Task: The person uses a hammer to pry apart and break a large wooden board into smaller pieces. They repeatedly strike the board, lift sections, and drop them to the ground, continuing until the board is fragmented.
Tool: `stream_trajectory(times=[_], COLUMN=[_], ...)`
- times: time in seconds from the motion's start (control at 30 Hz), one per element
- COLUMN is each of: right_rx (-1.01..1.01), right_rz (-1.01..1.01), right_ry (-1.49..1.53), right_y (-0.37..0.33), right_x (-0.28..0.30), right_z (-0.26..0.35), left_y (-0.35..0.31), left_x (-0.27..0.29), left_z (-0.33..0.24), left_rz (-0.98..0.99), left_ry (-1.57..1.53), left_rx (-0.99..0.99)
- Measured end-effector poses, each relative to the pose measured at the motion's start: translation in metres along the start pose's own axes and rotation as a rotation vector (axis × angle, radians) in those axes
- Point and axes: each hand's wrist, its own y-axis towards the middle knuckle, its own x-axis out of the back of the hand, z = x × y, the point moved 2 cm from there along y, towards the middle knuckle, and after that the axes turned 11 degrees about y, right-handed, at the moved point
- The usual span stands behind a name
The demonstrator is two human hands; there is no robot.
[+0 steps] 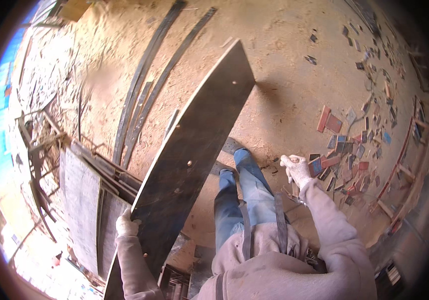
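Observation:
A long dark panel (194,130) with a pale edge and several small holes stands tilted beside my legs, slanting from lower left to upper middle. My left hand (127,225), in a pale glove, grips its left edge near the lower end. The panel's far corner is close to the ground and casts a shadow there. My right hand (297,168), also gloved, is held out to the right, away from the panel. Its fingers are curled closed, and I cannot make out whether anything is inside them.
Several panels (80,190) lean in a stack at the left, beside a rough frame (39,140). Long dark strips (149,70) lie on the sandy ground ahead. Scattered red, blue and dark offcuts (342,145) cover the right side, near a ladder-like wooden frame (407,167).

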Motion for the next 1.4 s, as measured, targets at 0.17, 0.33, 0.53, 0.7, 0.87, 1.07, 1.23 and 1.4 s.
stream_trajectory(times=[0.17,0.33,0.53,0.7,0.87,1.07,1.23,1.4], right_rx=[0.028,-0.084,-0.223,-0.234,-0.178,-0.049,0.269,0.586], right_rz=[0.219,0.434,0.327,0.346,0.322,0.429,0.44,0.664], right_ry=[-0.071,-0.2,-0.21,-0.291,-0.358,-0.286,-0.266,-0.231], right_y=[-0.009,-0.037,-0.031,-0.015,0.001,-0.054,-0.152,-0.213], right_x=[-0.101,-0.179,-0.192,-0.192,-0.197,-0.172,-0.154,-0.196], right_z=[0.038,0.039,0.038,0.049,0.038,0.051,0.109,0.172], left_y=[-0.093,-0.198,-0.311,-0.36,-0.305,-0.329,-0.407,-0.437], left_x=[0.005,-0.034,-0.006,-0.059,-0.067,-0.09,-0.154,-0.153], left_z=[-0.041,-0.044,-0.066,-0.053,-0.002,0.015,-0.008,-0.042], left_rz=[-0.055,-0.297,-0.633,-0.497,-0.64,-0.713,-0.811,-1.182], left_ry=[-0.075,-0.139,-0.401,-1.534,-1.943,-1.976,-2.301,-2.339], left_rx=[-0.077,-0.162,0.167,1.131,1.262,1.318,1.254,1.134])
